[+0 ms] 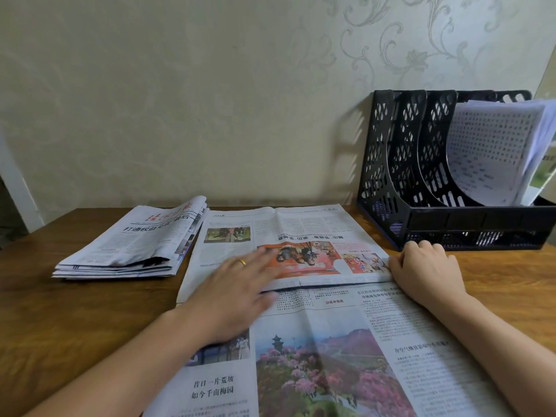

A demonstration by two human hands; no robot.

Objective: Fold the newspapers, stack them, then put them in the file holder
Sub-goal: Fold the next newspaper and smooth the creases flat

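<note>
Where the sheet doubles over: the open newspaper [301, 296] lies on the table [60, 311], its far half folded toward the person.
Left hand [237, 293]: fingers straight, flat on the fold edge; ring [242, 262] on one finger.
Right hand [427, 269]: fingers curled, gripping the fold's right end.
Folded stack [132, 245]: beyond and left of the left hand.
File holder [451, 218]: just beyond the right hand, papers [493, 152] in its right slot.
</note>
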